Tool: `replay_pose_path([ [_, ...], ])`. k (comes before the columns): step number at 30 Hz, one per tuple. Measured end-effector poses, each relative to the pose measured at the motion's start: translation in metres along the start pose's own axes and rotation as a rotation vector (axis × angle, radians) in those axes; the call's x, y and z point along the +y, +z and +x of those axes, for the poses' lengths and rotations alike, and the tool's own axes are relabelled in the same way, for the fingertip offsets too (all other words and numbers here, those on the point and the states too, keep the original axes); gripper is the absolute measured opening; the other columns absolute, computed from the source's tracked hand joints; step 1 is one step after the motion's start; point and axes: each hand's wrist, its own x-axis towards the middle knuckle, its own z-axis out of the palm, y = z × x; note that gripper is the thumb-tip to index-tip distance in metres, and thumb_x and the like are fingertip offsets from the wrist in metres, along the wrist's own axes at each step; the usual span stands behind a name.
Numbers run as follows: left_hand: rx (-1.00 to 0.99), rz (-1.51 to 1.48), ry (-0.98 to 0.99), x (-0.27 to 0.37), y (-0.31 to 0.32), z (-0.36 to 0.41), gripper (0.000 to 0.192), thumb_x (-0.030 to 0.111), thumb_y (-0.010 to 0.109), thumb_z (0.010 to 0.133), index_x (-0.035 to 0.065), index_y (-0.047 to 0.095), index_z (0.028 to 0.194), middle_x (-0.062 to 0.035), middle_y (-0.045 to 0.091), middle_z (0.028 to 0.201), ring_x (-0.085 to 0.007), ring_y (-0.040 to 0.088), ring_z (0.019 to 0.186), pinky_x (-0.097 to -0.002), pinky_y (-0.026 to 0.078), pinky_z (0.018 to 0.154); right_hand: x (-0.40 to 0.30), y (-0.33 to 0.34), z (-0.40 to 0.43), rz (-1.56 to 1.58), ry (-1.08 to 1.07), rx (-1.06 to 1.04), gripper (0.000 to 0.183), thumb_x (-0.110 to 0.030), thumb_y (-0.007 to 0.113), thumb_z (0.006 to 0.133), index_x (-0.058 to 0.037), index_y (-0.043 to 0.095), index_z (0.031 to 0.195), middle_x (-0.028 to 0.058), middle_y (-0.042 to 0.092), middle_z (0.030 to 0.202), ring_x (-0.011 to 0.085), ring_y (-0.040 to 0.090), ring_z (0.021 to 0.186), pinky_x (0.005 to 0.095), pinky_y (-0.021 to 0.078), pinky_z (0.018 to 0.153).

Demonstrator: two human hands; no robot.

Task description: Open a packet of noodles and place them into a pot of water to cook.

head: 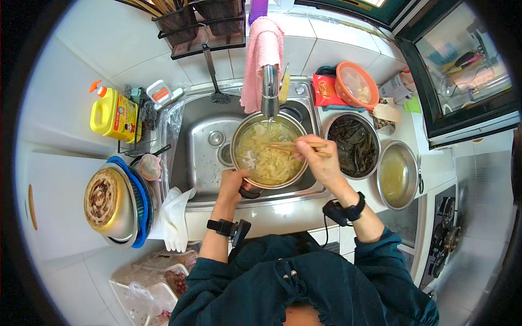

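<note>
A steel pot (274,187) sits under the faucet (269,91), over the sink (195,150). Inside it, pale yellow shredded vegetable (281,165), possibly cabbage, lies in cloudy water. Water seems to run from the spout into the pot. My left hand (233,183) grips the pot at its near left side, by the dark handle (249,193). Held in my right hand (320,157) is a pair of wooden chopsticks (281,145), whose tips reach into the vegetable.
Right of the sink stand a steel bowl of dark soaked leaves (352,144), perhaps seaweed, and a basin of yellowish liquid (393,175). Behind them is an orange basket (344,77). A yellow detergent jug (116,114), stacked basins (110,203) and white gloves (175,220) are left.
</note>
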Motion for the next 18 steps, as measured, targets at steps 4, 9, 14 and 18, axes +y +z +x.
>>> replay_pose_path([
  [4, 0.001, -0.021, 0.003, 0.001, 0.004, 0.002, 0.006, 0.0, 0.057, 0.068, -0.0055, 0.053, 0.07, -0.0088, 0.052, 0.056, -0.014, 0.046, 0.038, -0.0246, 0.035, 0.034, 0.018, 0.007, -0.004, 0.062, 0.001, -0.052, 0.019, -0.013, 0.057, 0.086, 0.0042, 0.062, 0.083, 0.0051, 0.061, 0.067, 0.0112, 0.058, 0.056, 0.0221, 0.0456, 0.05],
  [9, 0.017, 0.002, -0.006, 0.004, 0.004, -0.002, 0.01, 0.0, 0.055, 0.069, -0.0089, 0.056, 0.071, -0.0117, 0.054, 0.054, -0.0137, 0.047, 0.037, -0.0236, 0.036, 0.035, 0.006, -0.028, 0.012, 0.055, 0.142, 0.171, 0.02, -0.015, 0.056, 0.087, 0.004, 0.062, 0.083, 0.0095, 0.063, 0.071, 0.013, 0.06, 0.055, 0.0226, 0.0493, 0.05],
  [14, -0.041, -0.005, 0.017, 0.001, 0.011, 0.001, 0.009, 0.0, 0.056, 0.068, -0.0082, 0.055, 0.068, -0.0116, 0.054, 0.054, -0.0135, 0.047, 0.037, -0.0235, 0.036, 0.035, 0.016, -0.006, 0.014, -0.002, 0.057, 0.198, 0.021, -0.016, 0.056, 0.086, 0.0042, 0.063, 0.084, 0.006, 0.062, 0.07, 0.0073, 0.056, 0.064, 0.0218, 0.0461, 0.056],
  [18, -0.024, 0.015, 0.011, -0.003, 0.006, 0.003, 0.008, 0.0, 0.056, 0.068, -0.0082, 0.056, 0.068, -0.0116, 0.054, 0.054, -0.0136, 0.047, 0.038, -0.0233, 0.036, 0.035, 0.012, 0.008, -0.01, -0.148, -0.126, 0.031, 0.019, -0.014, 0.056, 0.085, 0.0042, 0.062, 0.082, 0.0065, 0.063, 0.071, 0.0079, 0.057, 0.06, 0.0236, 0.0456, 0.054],
])
